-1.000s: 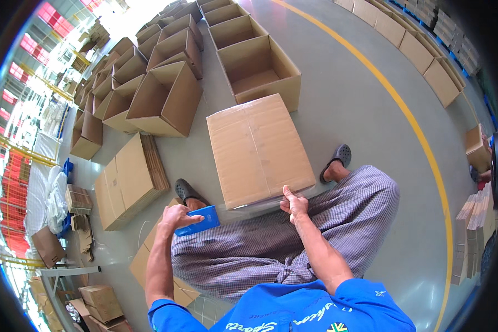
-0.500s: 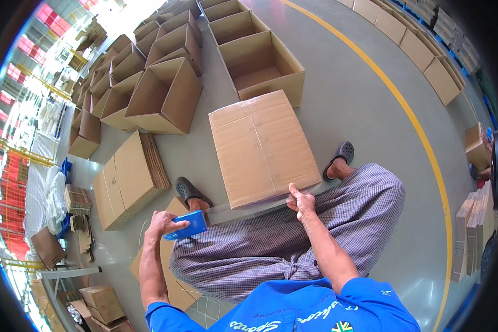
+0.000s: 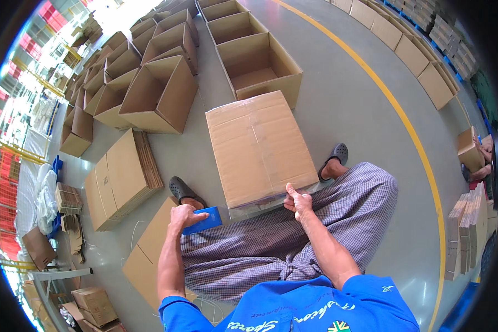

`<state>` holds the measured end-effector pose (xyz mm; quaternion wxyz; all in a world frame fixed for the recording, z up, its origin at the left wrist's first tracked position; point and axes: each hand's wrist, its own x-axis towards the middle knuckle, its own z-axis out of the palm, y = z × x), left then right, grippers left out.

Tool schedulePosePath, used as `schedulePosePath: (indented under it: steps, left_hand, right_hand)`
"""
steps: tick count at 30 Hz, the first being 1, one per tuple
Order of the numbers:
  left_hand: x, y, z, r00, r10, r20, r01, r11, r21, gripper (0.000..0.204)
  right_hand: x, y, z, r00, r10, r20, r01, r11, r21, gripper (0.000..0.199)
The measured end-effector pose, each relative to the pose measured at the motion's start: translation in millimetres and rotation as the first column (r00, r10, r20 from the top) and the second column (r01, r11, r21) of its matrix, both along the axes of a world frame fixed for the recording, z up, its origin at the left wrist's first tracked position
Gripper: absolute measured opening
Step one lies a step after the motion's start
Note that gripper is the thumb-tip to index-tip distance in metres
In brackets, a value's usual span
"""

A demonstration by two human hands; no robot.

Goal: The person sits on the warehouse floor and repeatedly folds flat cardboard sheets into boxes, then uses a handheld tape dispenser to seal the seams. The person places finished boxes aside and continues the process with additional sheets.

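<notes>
A closed cardboard box (image 3: 243, 152) stands on the floor between my feet, with a strip of tape down the middle of its top. My left hand (image 3: 181, 217) grips a blue tape dispenser (image 3: 206, 221) just left of the box's near side. Clear tape (image 3: 249, 208) shows along that near side, below the top edge. At the right part of the near edge, my right hand (image 3: 298, 201) is closed, its thumb on the edge and its fingers curled beneath. What the curled fingers press on is partly hidden.
Open cardboard boxes (image 3: 260, 61) stand in rows beyond. A strapped stack of flat cartons (image 3: 119, 177) is at the left, and a flat cardboard sheet (image 3: 149, 252) lies beside my left leg. A yellow floor line (image 3: 404, 110) curves at the right; another person's hand (image 3: 484, 146) is near a box there.
My left hand with the tape dispenser has moved right, closer to the box. The stretch of clear tape between dispenser and box has shortened. My right hand stays at the near edge.
</notes>
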<state>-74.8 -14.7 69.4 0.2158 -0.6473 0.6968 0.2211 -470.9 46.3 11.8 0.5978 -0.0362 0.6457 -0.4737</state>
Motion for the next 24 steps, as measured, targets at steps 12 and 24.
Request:
schedulePosePath:
  steps: [12,24]
  left_hand:
    - [-78.0,16.1,-69.9,0.934,0.326,0.146,-0.32,0.945,-0.06,0.066]
    - [-151.6,-35.5,33.8,0.917,-0.075,-0.391,-0.237,0.688,-0.686,0.032]
  right_hand:
    - [7.7,-1.1,-3.3,0.997,0.067,0.028,-0.067,0.998,-0.014,0.053]
    - [1.3,9.5,-21.1,0.976,0.116,0.186,-0.086,0.984,-0.159,0.047]
